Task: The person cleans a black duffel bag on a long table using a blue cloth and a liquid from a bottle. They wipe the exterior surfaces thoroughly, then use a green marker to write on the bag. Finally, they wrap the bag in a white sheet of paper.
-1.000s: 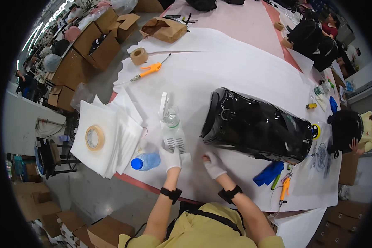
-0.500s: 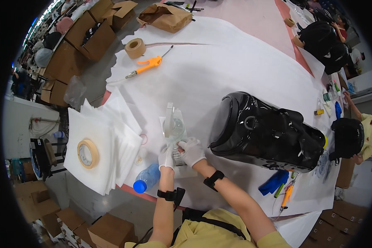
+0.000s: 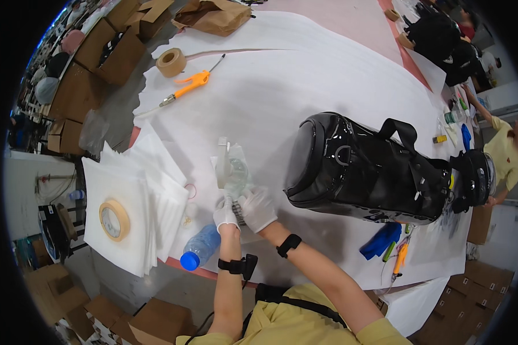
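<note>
A clear spray bottle (image 3: 231,168) with a white trigger head stands on the white-covered table (image 3: 305,75) in front of me. Both my hands wear white gloves. My left hand (image 3: 225,213) grips the bottle's lower part from the left. My right hand (image 3: 258,208) closes on its base from the right, the two hands touching. A glossy black barrel bag (image 3: 362,169) lies on its side just right of the bottle.
A stack of white foam sheets (image 3: 138,213) with a tape roll (image 3: 114,219) lies to my left, with a blue-capped plastic bottle (image 3: 199,247) lying beside it. An orange-handled tool (image 3: 191,85) and a brown tape roll (image 3: 171,62) lie farther away. Another person (image 3: 503,152) works at the right edge.
My right hand has come over from the bag side to join the left on the spray bottle. The view has shifted closer to the bottle.
</note>
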The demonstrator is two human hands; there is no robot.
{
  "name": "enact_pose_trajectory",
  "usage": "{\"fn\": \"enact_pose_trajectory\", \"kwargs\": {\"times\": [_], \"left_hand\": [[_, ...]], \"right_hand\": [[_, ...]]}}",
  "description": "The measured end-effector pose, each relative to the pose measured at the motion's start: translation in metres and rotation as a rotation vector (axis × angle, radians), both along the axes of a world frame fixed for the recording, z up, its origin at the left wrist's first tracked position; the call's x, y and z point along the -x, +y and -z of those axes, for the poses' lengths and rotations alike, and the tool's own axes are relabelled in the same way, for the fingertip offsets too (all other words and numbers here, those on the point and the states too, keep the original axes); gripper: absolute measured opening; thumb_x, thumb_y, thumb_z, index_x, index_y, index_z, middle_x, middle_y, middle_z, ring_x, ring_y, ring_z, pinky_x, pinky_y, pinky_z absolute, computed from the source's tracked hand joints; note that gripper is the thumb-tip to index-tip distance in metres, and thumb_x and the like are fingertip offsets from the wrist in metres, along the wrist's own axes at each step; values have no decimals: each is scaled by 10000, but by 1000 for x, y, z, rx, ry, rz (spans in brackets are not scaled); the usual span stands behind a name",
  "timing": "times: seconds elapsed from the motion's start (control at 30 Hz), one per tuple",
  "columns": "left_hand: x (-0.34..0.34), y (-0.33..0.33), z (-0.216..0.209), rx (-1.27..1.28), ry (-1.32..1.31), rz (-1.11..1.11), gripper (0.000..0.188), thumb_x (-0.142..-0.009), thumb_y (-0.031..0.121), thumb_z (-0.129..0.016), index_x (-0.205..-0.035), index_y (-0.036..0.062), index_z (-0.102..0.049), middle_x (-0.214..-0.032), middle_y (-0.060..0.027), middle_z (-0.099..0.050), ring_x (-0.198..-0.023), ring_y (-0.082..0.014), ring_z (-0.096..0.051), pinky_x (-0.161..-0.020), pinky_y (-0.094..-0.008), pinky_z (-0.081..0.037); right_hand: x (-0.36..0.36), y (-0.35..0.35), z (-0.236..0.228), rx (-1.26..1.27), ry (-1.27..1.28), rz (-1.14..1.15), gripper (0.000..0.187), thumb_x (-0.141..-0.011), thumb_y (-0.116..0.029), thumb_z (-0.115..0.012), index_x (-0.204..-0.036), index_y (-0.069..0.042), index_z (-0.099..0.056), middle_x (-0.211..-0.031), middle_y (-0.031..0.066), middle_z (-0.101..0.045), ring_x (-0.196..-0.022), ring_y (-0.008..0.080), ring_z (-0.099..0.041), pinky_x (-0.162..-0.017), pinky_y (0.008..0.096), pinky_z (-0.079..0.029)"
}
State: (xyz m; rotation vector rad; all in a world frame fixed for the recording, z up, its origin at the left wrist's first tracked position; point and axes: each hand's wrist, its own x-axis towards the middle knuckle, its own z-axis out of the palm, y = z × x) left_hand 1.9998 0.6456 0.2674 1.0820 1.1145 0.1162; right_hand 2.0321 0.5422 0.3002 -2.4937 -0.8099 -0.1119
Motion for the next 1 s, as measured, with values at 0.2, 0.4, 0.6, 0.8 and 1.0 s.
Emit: {"fn": "enact_pose_trajectory", "kwargs": {"times": [0.2,0.4,0.6,0.8,1.0], "left_hand": [[0,3,5,47,-11,-4,236,-938,202,-573,-1026,-14,-609,-848,-56,-637,-689,-135,-606,-609,-261,-490],[3,3,9,77,-71,8,266,-948,206,-557,-1089,-18,-585,-880,-52,-633,-737,-134,-612,-652,-266,-498],[4,3,11,14,-29,59,262,-948,192,-553,-1097,-21,-590,-910,-44,-631,-790,-127,-600,-702,-268,-490],[6,9,17,12,1,109,248,-943,174,-545,-1096,-16,-589,-929,-61,-623,-768,-140,-594,-686,-261,-489],[7,12,25,145,-35,-3,334,-949,210,-520,-1206,-4,-521,-1032,-105,-603,-809,-173,-599,-694,-266,-501]], "right_hand": [[15,6,3,-187,142,248,150,-765,-179,-655,-851,-60,-624,-905,98,-603,-857,308,-566,-727,442,-446],[3,1,15,-141,350,323,85,-760,-183,-664,-789,-104,-666,-860,107,-626,-830,306,-582,-727,430,-455],[4,2,17,55,47,197,110,-749,-190,-622,-794,-92,-643,-836,91,-608,-814,305,-569,-713,430,-450],[19,-5,12,-154,-11,60,123,-762,-212,-596,-787,-92,-613,-865,88,-584,-842,307,-548,-739,434,-430],[24,-3,-11,-222,45,197,115,-757,-204,-622,-811,-103,-611,-865,95,-580,-850,315,-537,-760,429,-419]]}}
